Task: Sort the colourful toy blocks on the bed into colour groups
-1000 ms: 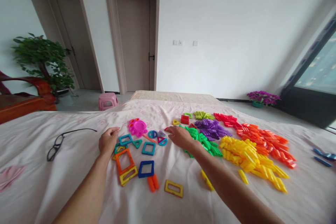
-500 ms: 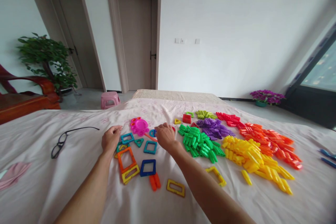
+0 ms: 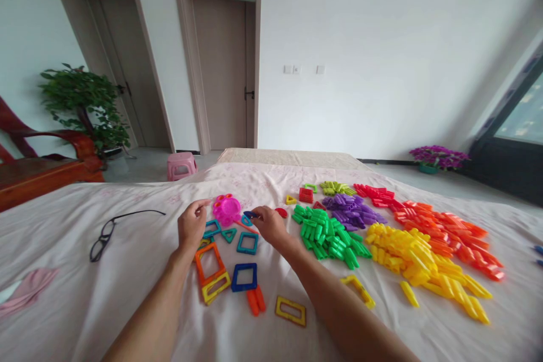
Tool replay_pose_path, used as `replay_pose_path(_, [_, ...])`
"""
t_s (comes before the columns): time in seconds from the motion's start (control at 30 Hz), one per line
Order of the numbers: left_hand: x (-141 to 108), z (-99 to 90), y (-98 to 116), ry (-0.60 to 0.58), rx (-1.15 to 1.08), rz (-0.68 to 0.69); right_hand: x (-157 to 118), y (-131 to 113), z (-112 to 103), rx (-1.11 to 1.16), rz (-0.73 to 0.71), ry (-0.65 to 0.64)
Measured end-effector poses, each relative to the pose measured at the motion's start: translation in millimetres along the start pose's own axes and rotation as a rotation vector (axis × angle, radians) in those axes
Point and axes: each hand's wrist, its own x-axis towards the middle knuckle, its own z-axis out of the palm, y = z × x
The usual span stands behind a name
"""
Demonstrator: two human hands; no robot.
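Nearest me on the pale cloth (image 3: 139, 271), a yellow rectangular frame (image 3: 302, 315) lies between my two forearms, with a pair of orange pieces (image 3: 255, 300) and a dark blue frame (image 3: 244, 288) just beyond it. An orange frame (image 3: 198, 268) sits off to their left, touching a yellow one below it. Further out, my left hand (image 3: 192, 225) rests beside a blue frame (image 3: 212, 235), fingers curled; whether anything is inside them, I cannot tell. My right hand (image 3: 269, 226) has its thumb and fingertips pinched on a small dark blue piece (image 3: 251, 214), just above the tip of a light blue piece (image 3: 246, 220) and near the pink plate (image 3: 227, 210). The hands are apart, with that plate and a teal triangle (image 3: 229, 241) between them. What has just changed is on the right: a second ago that hand was out by the green pile (image 3: 324, 232) with a red piece (image 3: 281, 212) at its fingertips; the red piece now lies alone on the cloth near that pile, and the pinch is on dark blue instead. I judge that one piece is dealt with and the next is in hand. Beyond lie purple pieces (image 3: 350, 212), then a pink stool (image 3: 181, 166) on the floor.
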Motion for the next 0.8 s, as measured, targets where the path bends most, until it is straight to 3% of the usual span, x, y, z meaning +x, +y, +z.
replay_pose_path(0.13, [-8,14.5,23,-0.237,-0.025,0.186,-8,9,8,0.543,0.152,0.033])
replay_pose_path(0.23, [-18,27.9,35,-0.43,0.036,0.325,-9,17,13,0.705,0.234,0.132])
replay_pose_path(0.33, [-28,39.5,41,-0.551,0.095,0.412,-7,23,15,0.831,0.276,0.229])
replay_pose_path(0.5, [-32,53.2,42,-0.662,0.236,0.485,-8,23,16,0.852,0.273,0.341])
replay_pose_path(0.8, [-12,60.4,45,-0.832,0.264,0.534,-19,23,19,0.763,0.208,0.34])
